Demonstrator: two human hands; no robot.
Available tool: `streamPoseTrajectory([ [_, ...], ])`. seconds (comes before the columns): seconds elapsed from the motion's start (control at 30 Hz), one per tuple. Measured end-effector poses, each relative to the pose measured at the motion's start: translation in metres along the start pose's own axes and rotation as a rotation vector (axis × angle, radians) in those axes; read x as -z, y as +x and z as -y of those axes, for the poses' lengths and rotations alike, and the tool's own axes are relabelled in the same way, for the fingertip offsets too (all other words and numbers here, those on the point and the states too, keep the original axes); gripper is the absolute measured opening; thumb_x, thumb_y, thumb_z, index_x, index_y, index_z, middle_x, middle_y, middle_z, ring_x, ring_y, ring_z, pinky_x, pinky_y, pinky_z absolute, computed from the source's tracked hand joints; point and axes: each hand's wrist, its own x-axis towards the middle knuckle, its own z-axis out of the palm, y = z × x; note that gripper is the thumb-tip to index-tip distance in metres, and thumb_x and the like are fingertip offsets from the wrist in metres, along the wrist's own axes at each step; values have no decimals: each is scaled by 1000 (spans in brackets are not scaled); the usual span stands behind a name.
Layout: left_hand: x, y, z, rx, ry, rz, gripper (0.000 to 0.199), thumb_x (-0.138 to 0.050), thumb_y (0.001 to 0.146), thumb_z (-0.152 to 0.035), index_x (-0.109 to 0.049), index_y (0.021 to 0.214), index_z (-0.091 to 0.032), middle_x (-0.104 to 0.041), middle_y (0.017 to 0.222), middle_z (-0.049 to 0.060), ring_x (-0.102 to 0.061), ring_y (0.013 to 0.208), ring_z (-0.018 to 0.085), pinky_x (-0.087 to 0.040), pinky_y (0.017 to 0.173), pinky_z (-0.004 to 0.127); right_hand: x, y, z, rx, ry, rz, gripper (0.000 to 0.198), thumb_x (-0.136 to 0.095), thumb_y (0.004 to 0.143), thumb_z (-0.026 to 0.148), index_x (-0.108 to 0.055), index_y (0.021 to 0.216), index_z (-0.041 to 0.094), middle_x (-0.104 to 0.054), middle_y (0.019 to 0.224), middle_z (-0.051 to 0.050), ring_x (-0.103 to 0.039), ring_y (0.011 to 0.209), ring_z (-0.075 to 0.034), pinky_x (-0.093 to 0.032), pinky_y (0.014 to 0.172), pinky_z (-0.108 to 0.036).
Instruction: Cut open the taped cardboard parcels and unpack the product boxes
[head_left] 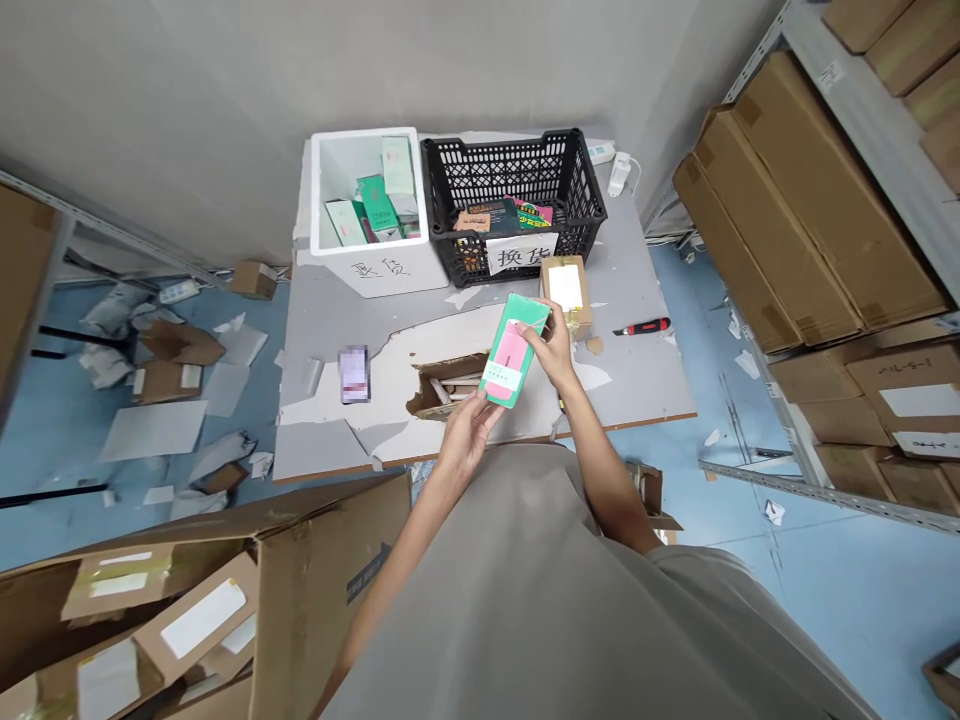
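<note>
A flat green box (pixel 517 312) with a pink panel on its face is held up over the table's front part. My left hand (pixel 465 438) grips its lower end, and my right hand (pixel 555 352) holds its upper right edge with the thumb across the face. Just left of the box and partly behind it lies a torn-open cardboard box (pixel 429 392) with pale pieces inside. A small taped carton (pixel 551 272) with a white label stands beyond my right hand. The phone (pixel 355 374) to the left has a blurred screen.
On the table (pixel 645 380) stand a white foam bin (pixel 390 268) of green boxes and a black crate (pixel 510 150) holding packets. A red-black utility knife (pixel 643 327) lies right. Cartons (pixel 787 190) fill the right shelf; a large box (pixel 330 570) of parcels is front left.
</note>
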Motion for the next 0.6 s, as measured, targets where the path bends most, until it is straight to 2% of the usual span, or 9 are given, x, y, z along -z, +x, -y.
streamPoseTrajectory([
  [0.1,4,3,-2,98,-80,-9,25,-93,90,-32,-76,104,-20,-86,132,14,-69,155,36,-62,132,52,5,4,-3,-22,19,28,86,-85,84,88,-60,143,31,-72,147,-11,-71,128,-29,-62,115,-45],
  [0.2,7,4,-1,166,-112,24,20,-89,94,-29,-78,107,-20,-85,136,14,-67,158,36,-61,134,50,9,6,-3,-63,31,78,89,-79,87,91,-59,150,31,-75,144,-10,-73,126,-30,-62,114,-45],
  [0.4,13,11,7,212,-122,75,19,-86,96,-26,-77,111,-20,-85,138,13,-64,164,35,-59,136,44,13,8,1,-68,20,91,91,-75,89,94,-60,153,32,-77,144,-8,-73,128,-31,-61,121,-49],
  [0.5,17,17,9,232,-91,96,22,-86,94,-27,-76,113,-22,-86,136,11,-67,161,34,-59,136,48,15,9,10,-31,-5,126,88,-78,88,92,-62,150,32,-75,147,-10,-71,131,-33,-59,123,-53],
  [0.6,19,28,8,217,-51,96,25,-87,92,-27,-75,113,-22,-87,128,13,-70,156,34,-60,134,49,15,7,28,40,-46,186,83,-83,88,89,-63,144,31,-73,146,-12,-72,130,-34,-61,122,-54],
])
